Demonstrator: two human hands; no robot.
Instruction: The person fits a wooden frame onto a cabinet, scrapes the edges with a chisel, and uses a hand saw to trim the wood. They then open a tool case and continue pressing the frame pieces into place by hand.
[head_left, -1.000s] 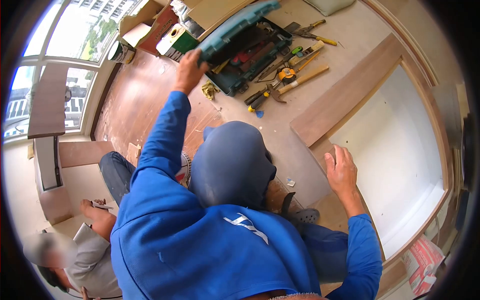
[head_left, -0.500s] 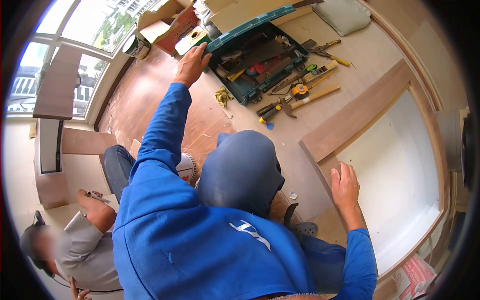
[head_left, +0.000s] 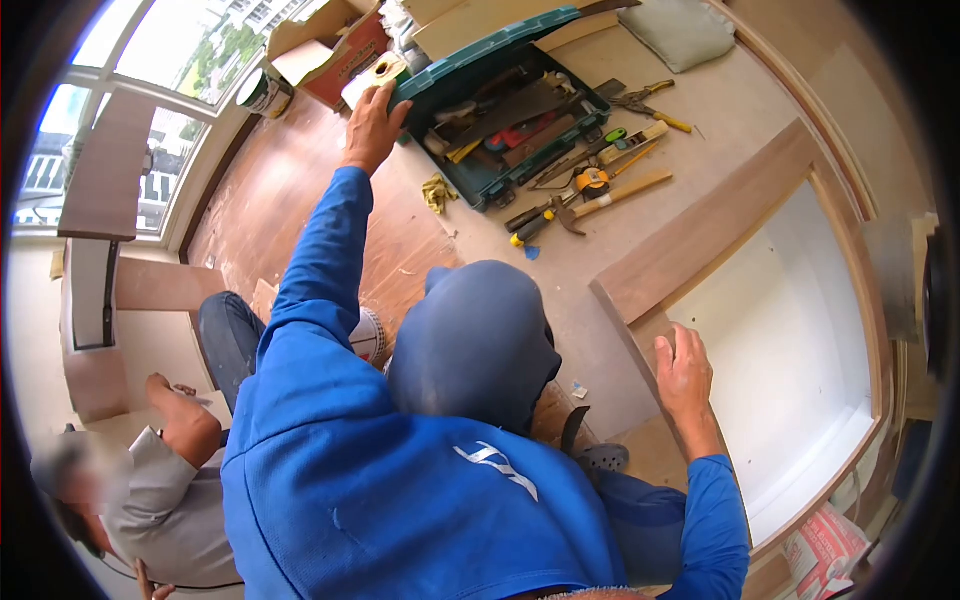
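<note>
My left hand (head_left: 372,128) reaches forward, fingers apart, right at the left end of a teal toolbox (head_left: 480,190) with its lid raised. Inside the box lie a handsaw (head_left: 520,110) and other tools. Resting on the near edge of a wooden-framed panel (head_left: 655,270) with a white recess is my right hand (head_left: 686,378), its fingers laid over the wood. Between my arms is my bent knee (head_left: 470,340) in dark blue trousers.
Beside the toolbox lie a claw hammer (head_left: 620,195), a tape measure (head_left: 592,182) and pliers (head_left: 668,122). A yellow cloth (head_left: 437,193) is on the floor. A cardboard box (head_left: 350,60) and a bucket (head_left: 265,94) stand near the window. At lower left sits another person (head_left: 170,510).
The view shifts slightly. My left hand has moved a little left along the toolbox's end. My right hand stays on the frame. The other person's head and arm shift slightly.
</note>
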